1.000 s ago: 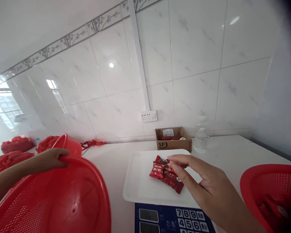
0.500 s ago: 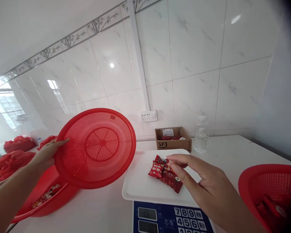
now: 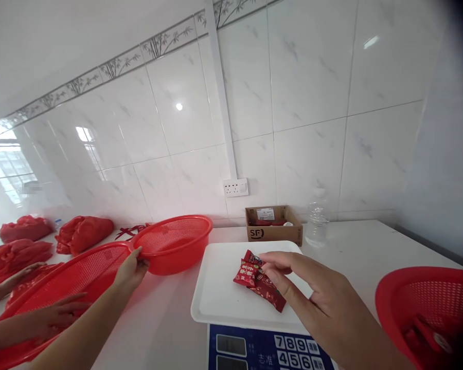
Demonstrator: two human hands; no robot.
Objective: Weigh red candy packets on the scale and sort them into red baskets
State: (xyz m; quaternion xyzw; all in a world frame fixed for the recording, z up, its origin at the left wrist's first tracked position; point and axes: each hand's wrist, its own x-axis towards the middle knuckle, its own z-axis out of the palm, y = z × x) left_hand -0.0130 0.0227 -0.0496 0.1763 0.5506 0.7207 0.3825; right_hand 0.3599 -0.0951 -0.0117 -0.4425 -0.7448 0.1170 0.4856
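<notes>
My left hand (image 3: pixel 133 268) grips the near rim of a deep red mesh basket (image 3: pixel 177 241) that stands upright on the white counter. My right hand (image 3: pixel 308 293) reaches over the white tray (image 3: pixel 219 295) of a scale, thumb and forefinger pinched on a small pile of red snack packets (image 3: pixel 247 273). The scale's blue keypad (image 3: pixel 289 350) shows at the bottom edge.
A wide, shallow red basket (image 3: pixel 77 275) lies at the left, with another person's two hands (image 3: pixel 54 314) on and beside it. Red filled bags (image 3: pixel 85 231) sit behind. Another red basket (image 3: pixel 428 295) with packets is at the right. A cardboard box (image 3: pixel 273 232) and a water bottle (image 3: pixel 316 226) stand by the wall.
My left hand carried a red basket up and over, then set it down upright behind the wide basket. Another person's hands came in at the left. My right hand stayed on the packets.
</notes>
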